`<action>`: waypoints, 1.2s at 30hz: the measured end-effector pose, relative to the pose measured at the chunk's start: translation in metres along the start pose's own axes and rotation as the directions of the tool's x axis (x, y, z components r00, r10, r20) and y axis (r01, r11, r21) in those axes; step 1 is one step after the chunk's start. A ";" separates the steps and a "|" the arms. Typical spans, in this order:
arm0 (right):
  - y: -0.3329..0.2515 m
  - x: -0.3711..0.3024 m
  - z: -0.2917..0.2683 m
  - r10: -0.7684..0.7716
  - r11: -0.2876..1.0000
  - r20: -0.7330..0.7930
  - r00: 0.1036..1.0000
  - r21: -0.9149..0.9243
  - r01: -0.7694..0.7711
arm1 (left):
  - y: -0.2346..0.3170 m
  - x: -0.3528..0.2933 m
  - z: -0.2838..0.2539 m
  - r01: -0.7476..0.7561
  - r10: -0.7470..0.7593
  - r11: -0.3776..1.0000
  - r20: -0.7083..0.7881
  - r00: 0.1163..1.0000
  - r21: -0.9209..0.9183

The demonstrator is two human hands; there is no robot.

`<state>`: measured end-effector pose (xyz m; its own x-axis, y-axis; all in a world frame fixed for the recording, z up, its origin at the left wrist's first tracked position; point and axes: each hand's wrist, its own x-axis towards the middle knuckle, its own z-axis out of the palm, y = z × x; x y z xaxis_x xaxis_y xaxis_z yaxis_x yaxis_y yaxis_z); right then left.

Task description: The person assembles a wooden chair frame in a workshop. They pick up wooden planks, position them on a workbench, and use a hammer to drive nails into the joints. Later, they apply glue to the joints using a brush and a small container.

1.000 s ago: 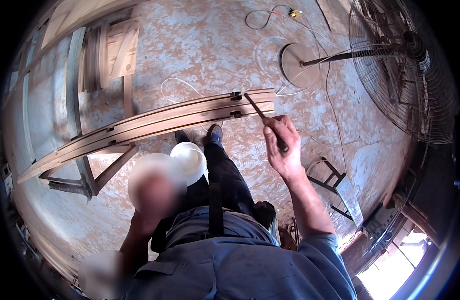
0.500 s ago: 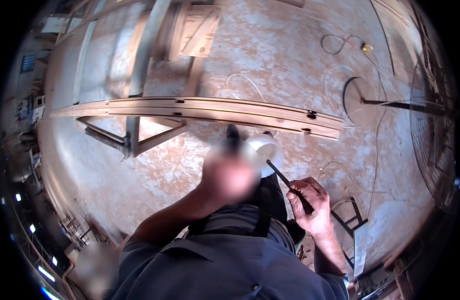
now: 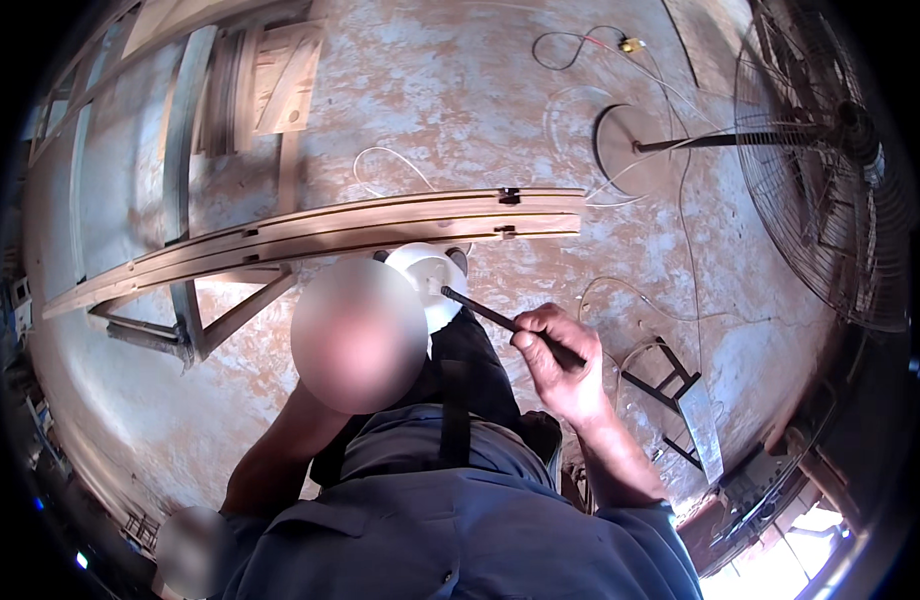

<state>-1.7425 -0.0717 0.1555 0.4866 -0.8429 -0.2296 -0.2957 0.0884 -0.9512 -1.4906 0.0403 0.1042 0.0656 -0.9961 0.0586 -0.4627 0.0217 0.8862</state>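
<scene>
My right hand (image 3: pixel 565 365) is closed round a slim dark stick (image 3: pixel 490 314), whose thin end points left and away from me. That end overlaps the opening of a white round container (image 3: pixel 427 268); I cannot tell whether it touches the inside. My left hand (image 3: pixel 358 345) is beside the container's left side, hidden by a blur, so its fingers do not show. Whether it holds the container cannot be made out. Just beyond lie two long, pale wooden strips (image 3: pixel 380 228) side by side, with dark fittings (image 3: pixel 508 196) set in their edges.
A dark trestle leg (image 3: pixel 187 320) stands beneath the strips at left. More timber (image 3: pixel 285 85) rests on supports at the far left. On the right rises a large caged fan (image 3: pixel 830 170) with a round base (image 3: pixel 635 150). Cables (image 3: pixel 688 250) and a metal frame (image 3: pixel 670 385) are on the floor.
The view has swung, so the strips, fan and floor things appear farther left. The stick remains in my right hand, its thin end still over the white container.
</scene>
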 end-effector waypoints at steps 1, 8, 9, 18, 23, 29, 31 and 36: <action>0.005 -0.002 -0.002 0.081 0.993 -0.036 0.996 0.094 -0.077 | -0.004 -0.003 0.001 0.072 -0.076 0.986 -0.016 0.997 -0.151; 0.039 -0.001 -0.032 0.240 0.841 -0.219 0.946 0.534 -0.090 | 0.002 0.012 -0.018 -0.084 0.105 0.939 -0.047 0.993 0.334; 0.045 0.002 -0.034 0.261 0.829 -0.248 0.933 0.553 -0.085 | 0.009 0.018 -0.021 -0.070 0.088 0.935 -0.035 0.996 0.347; 0.067 0.026 -0.027 0.355 0.880 -0.335 0.873 0.435 -0.191 | 0.013 0.018 -0.019 -0.109 0.116 0.947 -0.003 0.993 0.303; 0.065 0.029 -0.025 0.329 0.923 -0.364 0.871 0.320 -0.215 | 0.003 0.006 -0.021 -0.142 0.144 0.937 0.018 0.989 0.320; 0.058 0.028 -0.017 0.296 0.947 -0.351 0.888 0.231 -0.224 | 0.010 0.010 -0.024 -0.096 0.113 0.925 -0.024 0.993 0.369; 0.060 0.030 -0.015 0.262 0.965 -0.384 0.885 0.118 -0.234 | 0.007 0.005 -0.024 -0.108 0.121 0.909 -0.008 0.993 0.403; 0.053 0.033 -0.004 -0.073 0.947 -0.312 0.947 -0.321 -0.033 | 0.001 -0.004 -0.027 -0.091 0.091 0.894 0.022 0.996 0.438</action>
<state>-1.7457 -0.0971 0.0985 0.2259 -0.9706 -0.0835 -0.5595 -0.0592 -0.8267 -1.4676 0.0461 0.1177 0.0040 -0.9917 0.1287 -0.8073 0.0727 0.5857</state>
